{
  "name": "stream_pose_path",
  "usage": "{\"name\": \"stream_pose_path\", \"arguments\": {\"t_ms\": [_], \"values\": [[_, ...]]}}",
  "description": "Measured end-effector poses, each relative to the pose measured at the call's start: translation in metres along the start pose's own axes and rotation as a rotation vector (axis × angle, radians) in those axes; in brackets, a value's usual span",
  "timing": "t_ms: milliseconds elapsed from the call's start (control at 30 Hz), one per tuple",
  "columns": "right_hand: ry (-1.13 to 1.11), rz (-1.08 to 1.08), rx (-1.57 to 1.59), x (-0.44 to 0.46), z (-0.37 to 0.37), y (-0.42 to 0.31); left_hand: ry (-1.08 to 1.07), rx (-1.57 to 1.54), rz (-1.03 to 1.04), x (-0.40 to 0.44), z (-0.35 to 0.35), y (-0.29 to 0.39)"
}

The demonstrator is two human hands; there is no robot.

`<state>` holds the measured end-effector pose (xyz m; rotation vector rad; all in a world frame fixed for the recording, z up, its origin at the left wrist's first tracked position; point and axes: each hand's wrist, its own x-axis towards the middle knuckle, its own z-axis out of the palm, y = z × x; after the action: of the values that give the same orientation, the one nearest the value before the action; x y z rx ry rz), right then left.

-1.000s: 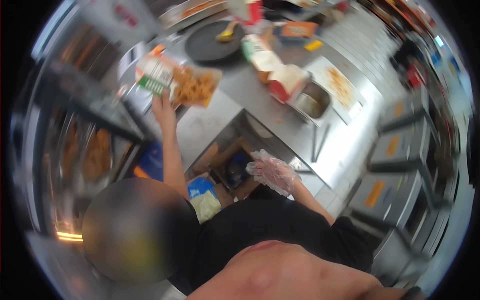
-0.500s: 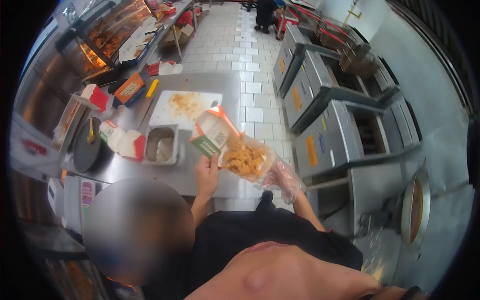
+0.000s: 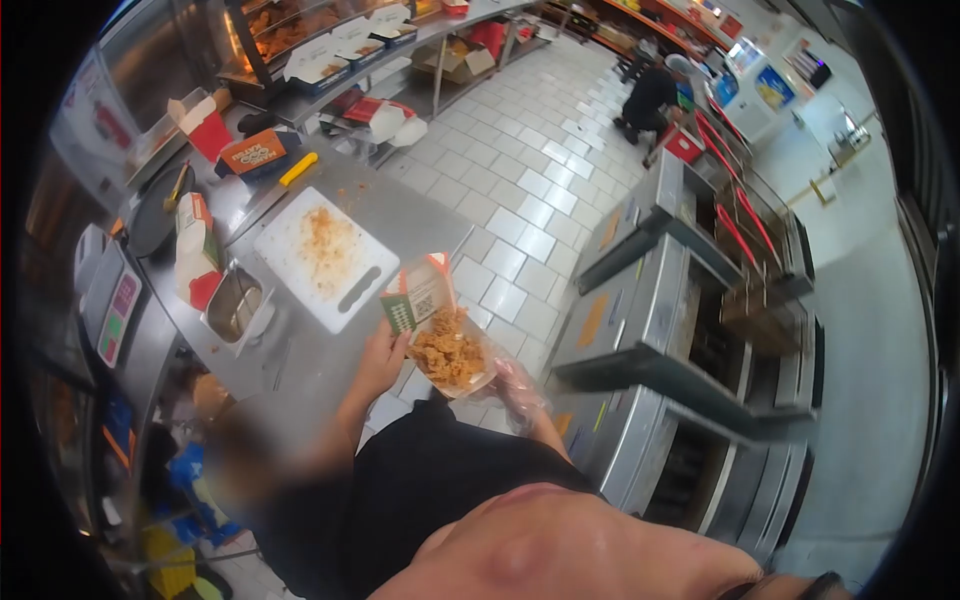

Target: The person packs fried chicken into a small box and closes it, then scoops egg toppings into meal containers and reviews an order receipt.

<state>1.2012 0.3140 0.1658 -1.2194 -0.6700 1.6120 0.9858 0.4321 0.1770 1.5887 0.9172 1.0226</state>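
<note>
An open cardboard takeaway box (image 3: 422, 290) with a green, white and orange lid is held in front of my body. Crispy fried chicken (image 3: 448, 350) fills its tray. My left hand (image 3: 382, 358) is bare and pinches the lid's left side. My right hand (image 3: 518, 390), in a clear plastic glove, grips the tray's right end. To the left lie a white cutting board (image 3: 325, 255) covered in crumbs and a knife with a yellow handle (image 3: 299, 169). A steel container (image 3: 235, 308) stands by the board.
Steel fryers (image 3: 640, 300) with red-handled baskets line the right side. A tiled floor (image 3: 505, 262) runs between. Folded boxes (image 3: 262, 152), a dark pan (image 3: 155, 212) and a scale (image 3: 120, 310) are on the left counter. A person in black (image 3: 648, 100) crouches far ahead.
My view has turned, so the counter has shifted left and the fryers look nearer. The box, still in both hands, has moved away from the counter and over the floor.
</note>
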Motion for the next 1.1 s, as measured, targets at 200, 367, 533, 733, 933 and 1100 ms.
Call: {"name": "stream_pose_path", "arguments": {"t_ms": [200, 367, 533, 733, 933, 1100], "values": [[-0.009, -0.092, 0.061, 0.117, -0.062, -0.095, 0.078, -0.038, -0.032, 0.151, 0.058, -0.017], [0.147, 0.032, -0.033, 0.19, -0.177, -0.174, -0.294, 0.058, -0.032, 0.33, 0.126, 0.004], [0.285, -0.25, 0.036, 0.259, -0.267, -0.274, -0.369, -0.054, 0.114, 0.48, 0.238, -0.047], [0.161, 0.043, -0.01, 0.428, -0.398, -0.322, -0.201, -0.208, -0.042, 0.612, 0.295, -0.131], [-0.212, 0.162, -0.214, 0.635, -0.374, -0.446, 0.203, -0.327, -0.237, 0.725, 0.231, -0.137], [-0.538, 0.403, -0.122, 0.833, -0.352, -0.475, 0.446, -0.434, -0.237, 0.817, 0.156, -0.18]]}}
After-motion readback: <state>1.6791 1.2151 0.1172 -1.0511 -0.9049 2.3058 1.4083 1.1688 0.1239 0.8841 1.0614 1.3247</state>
